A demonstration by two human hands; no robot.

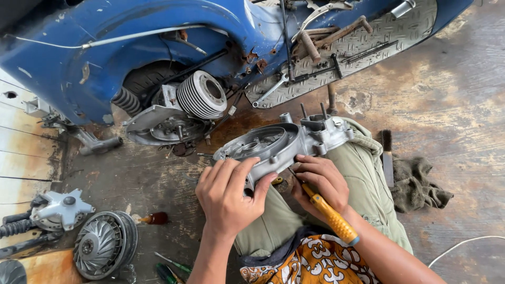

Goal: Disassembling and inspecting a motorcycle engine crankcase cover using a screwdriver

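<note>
— Grey cast metal first, on the far left: a finned fan wheel (104,243) lies on the floor beside a small hub assembly (60,209), with a little brown bottle (153,217) just to their right. Any trouble there?

— They sit well apart from the work. The bottle lies on its side; if it leaks, I'd guess the boards get slick.

— Moving right, what does the left hand (227,195) do?

— It wraps over the near rim of the aluminium engine casing (281,143), fingers curled closed on it. The casing rests on the person's knee, tilted, below the blue scooter body (131,47) and its finned cylinder (201,93).

— And the right hand (322,181)?

— It is closed around a yellow-handled screwdriver (329,213), whose tip points up under the casing's edge, near the left thumb.

— So what could go wrong?

— My judgement: the blade could slip off whatever it bears on and jab the left hand, since the two sit close together. The casing is braced only by a knee and one grip, so a hard push might tip it onto the floor and nick a mating face.

— Further right?

— A brush (387,158) and a dark rag (421,184) lie beside the leg, with a spanner (270,90) on the scooter's footboard; nothing threatening.
</note>
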